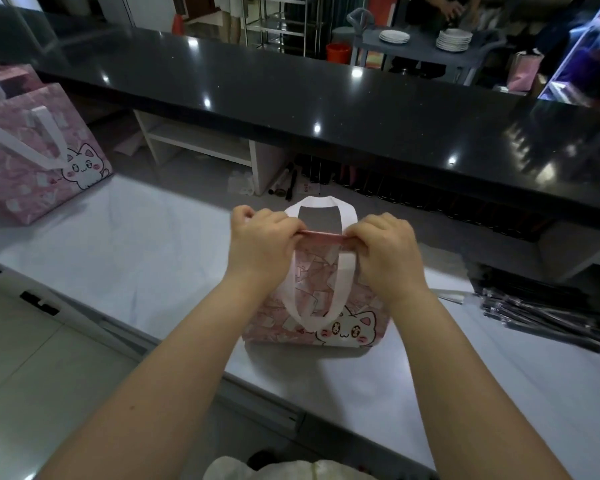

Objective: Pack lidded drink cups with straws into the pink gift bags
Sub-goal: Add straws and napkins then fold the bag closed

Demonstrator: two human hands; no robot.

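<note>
A pink gift bag (321, 313) with a white cartoon cat and pale ribbon handles stands upright on the white table (125, 258) in front of me. My left hand (262, 245) pinches the left part of its top edge. My right hand (385, 252) pinches the right part of the same edge. The top edge is pressed together between my fingers, so the inside of the bag is hidden. No cup is visible. A bundle of black wrapped straws (541, 317) lies on the table to the right.
Two more pink cat bags (35, 161) stand at the table's far left. A long black glossy counter (291, 95) runs across behind the table. Beyond it a grey cart holds stacked white plates (453, 39), with a person behind it.
</note>
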